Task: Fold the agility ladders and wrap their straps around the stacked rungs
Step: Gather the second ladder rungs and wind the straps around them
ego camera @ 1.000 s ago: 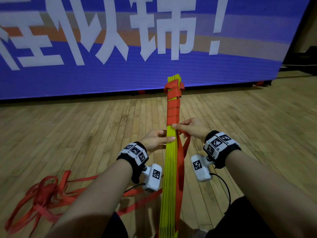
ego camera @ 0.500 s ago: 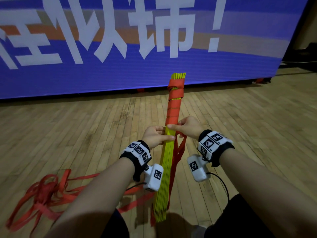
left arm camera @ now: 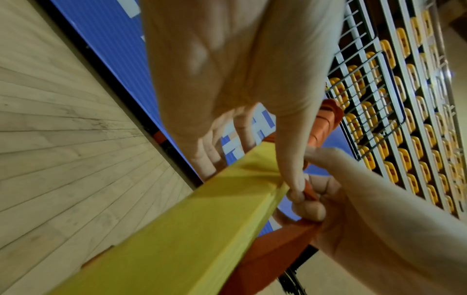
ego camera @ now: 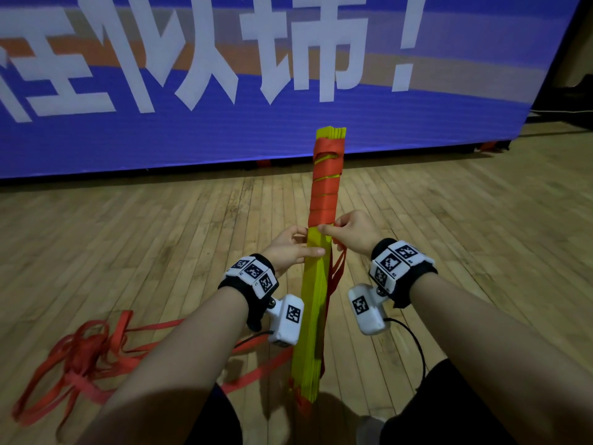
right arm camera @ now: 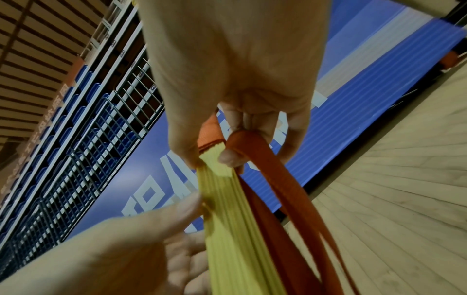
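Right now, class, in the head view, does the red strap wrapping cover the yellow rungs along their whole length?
No: the red strap wraps only the far part of the yellow rungs.

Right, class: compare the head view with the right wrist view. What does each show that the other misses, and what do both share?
Only the head view shows the loose tangle of red strap on the wooden floor and the wrapped far end of the bundle.
Only the right wrist view shows the wire-mesh fencing.
Both show the stacked yellow rungs, held by the left hand, and the right hand pinching red strap against them.
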`<state>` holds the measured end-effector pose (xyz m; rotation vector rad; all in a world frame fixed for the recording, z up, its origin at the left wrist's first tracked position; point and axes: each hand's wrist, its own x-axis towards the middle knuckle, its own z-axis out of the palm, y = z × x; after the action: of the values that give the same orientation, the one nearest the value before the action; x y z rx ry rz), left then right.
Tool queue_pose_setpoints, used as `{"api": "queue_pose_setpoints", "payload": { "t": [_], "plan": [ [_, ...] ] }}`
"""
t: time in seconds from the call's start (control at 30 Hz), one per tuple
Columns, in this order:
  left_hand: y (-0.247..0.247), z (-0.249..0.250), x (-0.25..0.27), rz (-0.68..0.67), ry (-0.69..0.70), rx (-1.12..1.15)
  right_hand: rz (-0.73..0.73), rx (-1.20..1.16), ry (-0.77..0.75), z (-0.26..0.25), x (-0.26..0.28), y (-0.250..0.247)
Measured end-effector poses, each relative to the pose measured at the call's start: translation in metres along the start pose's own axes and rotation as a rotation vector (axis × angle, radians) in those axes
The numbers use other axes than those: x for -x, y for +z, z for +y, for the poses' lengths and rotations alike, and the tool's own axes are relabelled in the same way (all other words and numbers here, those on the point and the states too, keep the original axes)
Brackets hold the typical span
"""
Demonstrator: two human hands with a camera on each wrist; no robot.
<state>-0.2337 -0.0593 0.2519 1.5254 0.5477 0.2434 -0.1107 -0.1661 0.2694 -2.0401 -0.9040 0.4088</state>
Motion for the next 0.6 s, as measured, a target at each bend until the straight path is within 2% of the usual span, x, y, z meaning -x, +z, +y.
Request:
{"api": "queue_pose_setpoints", "payload": {
  "t": [0.13,0.6],
  "plan": [
    [-0.0032,-0.0003,0.0001,-0.089,0.002,0.042,-0.030,-0.113,-0.004,0.0059,-0.0024,-0.0030],
    [-0.0043,-0.0004,0.0030,0.062,0.043,0.039,-0.101,-0.265,-0.011,0.0019,0.0009,-0.0086]
  ]
}}
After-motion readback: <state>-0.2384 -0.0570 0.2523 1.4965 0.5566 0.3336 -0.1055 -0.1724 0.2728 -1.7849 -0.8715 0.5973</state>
